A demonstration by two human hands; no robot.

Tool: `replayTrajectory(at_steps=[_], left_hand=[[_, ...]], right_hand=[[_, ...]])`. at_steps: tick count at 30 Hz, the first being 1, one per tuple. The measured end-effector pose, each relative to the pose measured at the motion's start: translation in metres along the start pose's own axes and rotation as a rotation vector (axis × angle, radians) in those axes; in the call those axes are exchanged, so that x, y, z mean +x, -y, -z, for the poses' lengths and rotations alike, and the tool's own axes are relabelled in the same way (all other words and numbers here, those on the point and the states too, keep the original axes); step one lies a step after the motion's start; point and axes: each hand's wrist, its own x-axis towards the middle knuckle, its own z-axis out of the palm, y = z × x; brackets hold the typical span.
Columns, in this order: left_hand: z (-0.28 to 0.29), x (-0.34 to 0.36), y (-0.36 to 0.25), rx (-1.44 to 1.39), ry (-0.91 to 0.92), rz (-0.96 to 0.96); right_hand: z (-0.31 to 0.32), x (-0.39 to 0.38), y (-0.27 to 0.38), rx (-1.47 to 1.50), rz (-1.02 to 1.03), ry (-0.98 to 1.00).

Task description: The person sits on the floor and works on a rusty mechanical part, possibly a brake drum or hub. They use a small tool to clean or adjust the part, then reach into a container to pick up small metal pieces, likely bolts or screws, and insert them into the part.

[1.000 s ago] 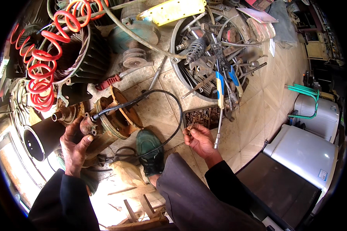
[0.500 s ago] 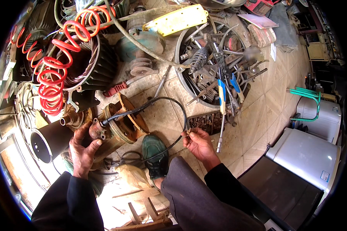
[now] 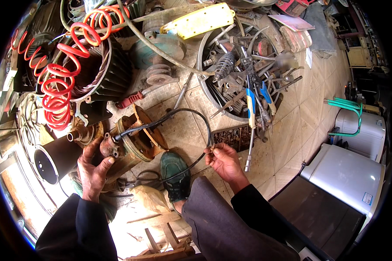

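The thumb and forefinger of the right hand [image 3: 224, 162] pinch a small brownish piece [image 3: 212, 149], too little and too much covered to tell its kind, held out near the bend of a thin black rubber cable [image 3: 201, 115]. The left hand [image 3: 92, 174] has its thumb and fingers curved around a lumpy, reddish-brown metal fitting [image 3: 109, 147] with bolt holes, which the cable enters at its upper edge; it lies against a rusty, flanged cylindrical machine body [image 3: 153, 130], though whether it is fixed there cannot be told. The small piece could easily slip from so light a pinch, and might be lost beside the shallow dark box of rusty small hardware [image 3: 231, 138] just beyond the hand, or drop near the green shoe [image 3: 174, 168] below. The springy cable loop could snag the right wrist or tug the fitting askew if pulled, and a loose left hold could let it turn. Farther out stands a round metal basin [image 3: 201, 65] heaped with tools on the tiled floor [image 3: 287, 135]. As for writing, a small blue-and-white sticker [image 3: 367, 199] on the silver-grey box-shaped appliance [image 3: 339, 167] at right is too small to read.
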Motion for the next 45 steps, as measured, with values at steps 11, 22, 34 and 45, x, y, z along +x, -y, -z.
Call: replayTrajectory(at_steps=[11,22,34,45], left_hand=[[0.007,0.001,0.006,0.041,0.056,-0.014],[0.005,0.001,0.002,0.008,0.052,0.034],[0.003,0.001,-0.002,-0.050,0.057,0.060],[0.005,0.001,0.001,-0.029,0.078,0.023]], right_hand=[[-0.004,0.000,0.005,0.127,-0.030,-0.059],[0.020,-0.018,-0.002,-0.263,0.023,-0.238],[0.008,-0.019,0.007,-0.214,0.001,-0.063],[0.038,-0.032,0.009,-0.232,-0.093,-0.164]])
